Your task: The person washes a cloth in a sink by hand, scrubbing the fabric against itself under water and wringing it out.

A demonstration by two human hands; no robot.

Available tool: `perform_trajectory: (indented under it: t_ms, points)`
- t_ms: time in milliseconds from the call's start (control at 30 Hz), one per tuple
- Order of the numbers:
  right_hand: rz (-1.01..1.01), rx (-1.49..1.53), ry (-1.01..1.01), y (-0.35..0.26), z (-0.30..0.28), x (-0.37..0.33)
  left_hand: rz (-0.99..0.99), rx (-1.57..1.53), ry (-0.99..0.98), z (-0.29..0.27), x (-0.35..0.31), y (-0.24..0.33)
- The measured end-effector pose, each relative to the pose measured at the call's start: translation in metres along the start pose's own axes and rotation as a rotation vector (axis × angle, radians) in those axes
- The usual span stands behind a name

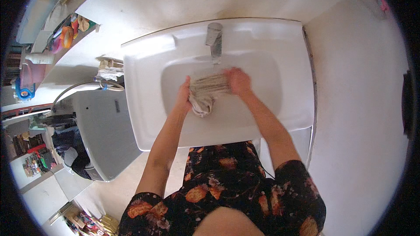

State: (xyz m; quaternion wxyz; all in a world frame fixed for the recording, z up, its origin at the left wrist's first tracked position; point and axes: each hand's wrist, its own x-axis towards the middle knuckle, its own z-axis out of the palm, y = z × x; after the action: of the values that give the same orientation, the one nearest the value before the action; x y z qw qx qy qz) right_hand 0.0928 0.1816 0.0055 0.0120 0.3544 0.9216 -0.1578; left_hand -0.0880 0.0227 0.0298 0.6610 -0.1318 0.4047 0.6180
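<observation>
A wet-looking, greyish-beige cloth (211, 84) is stretched between my two hands over the basin of the white sink (236, 135). My left hand (184, 93) is closed round its left end, and a bunched, paler fold droops below that hand. The right end is gripped in my right hand (238, 81), which is smeared by motion. Just beyond the cloth stands a silver faucet (214, 39), its spout pointing down toward the basin. Whether water runs from it, I cannot tell.
To the left of the sink stands a grey appliance (103, 126) with dark clothes (72, 148) at its side. A pale hose (74, 86) curves above it. A shelf (72, 46) with bottles and small items lines the left wall. A white wall (350, 118) rises close on the right.
</observation>
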Motion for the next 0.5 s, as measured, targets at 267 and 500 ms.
perform_trajectory:
  t_ms: [267, 500]
  points:
    - [0.388, 0.204, 0.063, -0.008, 0.043, -0.013, 0.01, 0.438, 0.211, -0.019, 0.026, -0.033]
    - [0.207, -0.001, 0.096, 0.043, 0.038, -0.019, 0.138, 0.141, 0.214, -0.046, -0.007, -0.001]
